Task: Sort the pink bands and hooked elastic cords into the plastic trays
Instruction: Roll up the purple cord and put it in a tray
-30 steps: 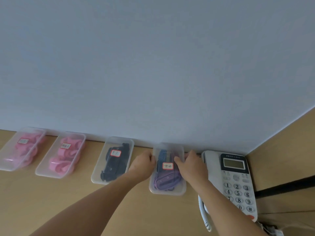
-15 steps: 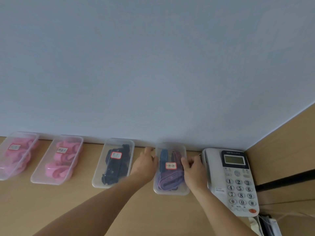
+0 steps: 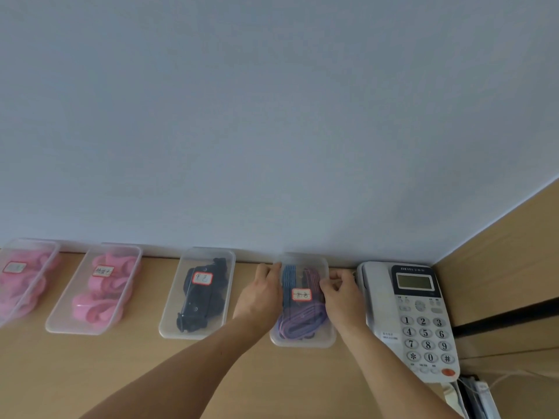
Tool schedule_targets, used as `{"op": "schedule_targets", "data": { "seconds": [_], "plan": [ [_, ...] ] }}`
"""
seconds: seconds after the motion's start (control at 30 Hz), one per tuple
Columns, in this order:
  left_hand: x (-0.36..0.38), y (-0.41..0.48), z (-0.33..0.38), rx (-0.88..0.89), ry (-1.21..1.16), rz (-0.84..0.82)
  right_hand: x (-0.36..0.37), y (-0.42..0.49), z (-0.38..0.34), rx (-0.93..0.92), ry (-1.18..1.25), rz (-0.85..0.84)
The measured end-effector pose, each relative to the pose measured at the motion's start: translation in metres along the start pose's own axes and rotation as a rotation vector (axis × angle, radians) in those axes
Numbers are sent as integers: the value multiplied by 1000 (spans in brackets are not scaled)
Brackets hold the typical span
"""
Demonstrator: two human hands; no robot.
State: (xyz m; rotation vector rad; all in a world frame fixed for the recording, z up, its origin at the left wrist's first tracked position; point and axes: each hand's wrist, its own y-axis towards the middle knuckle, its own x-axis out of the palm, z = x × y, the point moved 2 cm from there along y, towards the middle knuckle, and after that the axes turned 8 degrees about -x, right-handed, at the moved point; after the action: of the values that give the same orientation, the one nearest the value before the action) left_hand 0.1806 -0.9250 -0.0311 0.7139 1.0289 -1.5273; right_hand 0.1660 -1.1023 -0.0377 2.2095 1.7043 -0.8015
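Left hand [image 3: 263,293] & right hand [image 3: 341,293] clasp the side rims of the cord tray [image 3: 302,343], purple cords [image 3: 302,320] inside, beside the phone [image 3: 423,325]. Prob. squaring it into the row; next: let go w/o nudging it.

The telephone [image 3: 378,300] flanks the rightmost tray [image 3: 302,343] (wall [image 3: 272,131] behind); a gap opens leftward.

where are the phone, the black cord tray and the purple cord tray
phone [image 3: 425,332]: head view, on its keypad
black cord tray [image 3: 171,326]: head view, bare near-left corner
purple cord tray [image 3: 302,343]: head view, near rim
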Motion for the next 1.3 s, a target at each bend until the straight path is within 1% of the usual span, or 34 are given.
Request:
{"op": "schedule_targets", "data": {
  "seconds": [0.07,0.1,0.13,0.23,0.27,0.47,0.5,0.53,0.57,0.67,0.7,0.8,0.83,0.87,0.97,1.07,1.13,1.23,1.3],
  "plan": [
    [2,-1,-1,6,-8,-2,0,2,0,-1,27,-8],
    [2,-2,0,-7,-51,-1,0,2,1,-4,34,-8],
    [2,-3,-1,-46,-149,3,0,2,1,-7,40,-3],
    [2,-5,-6,-264,-544,2,2,-1,5,-13,63,19],
    [2,-6,-7,-306,-597,-8,3,-2,6,-13,73,18],
    [4,1,-7,-397,-690,-118,6,1,6,15,111,12],
    [2,1,-5,-382,-671,-116,6,2,6,20,114,7],
    [0,0,-3,-338,-604,-98,6,3,6,23,114,1],
    [0,0,-2,-265,-487,-62,6,3,6,22,112,-6],
    [5,-4,4,7,-17,97,4,2,6,1,88,-18],
    [3,-7,9,97,96,128,3,1,6,-10,76,-14],
    [-1,-11,15,449,348,195,3,-2,6,-45,33,7],
    [-1,-12,14,517,403,210,3,-3,7,-54,19,15],
    [0,-12,13,542,430,193,4,-3,7,-59,10,22],
    [2,-16,22,463,437,70,4,-4,7,-60,0,30],
    [5,-18,34,403,495,61,5,-5,7,-65,-19,27],
    [9,-18,35,378,473,26,5,-5,10,-79,-27,26],
    [19,-13,28,428,426,21,7,-7,15,-96,-17,26],
    [24,-10,26,453,425,-30,9,-8,16,-95,6,23]
  ]
}}
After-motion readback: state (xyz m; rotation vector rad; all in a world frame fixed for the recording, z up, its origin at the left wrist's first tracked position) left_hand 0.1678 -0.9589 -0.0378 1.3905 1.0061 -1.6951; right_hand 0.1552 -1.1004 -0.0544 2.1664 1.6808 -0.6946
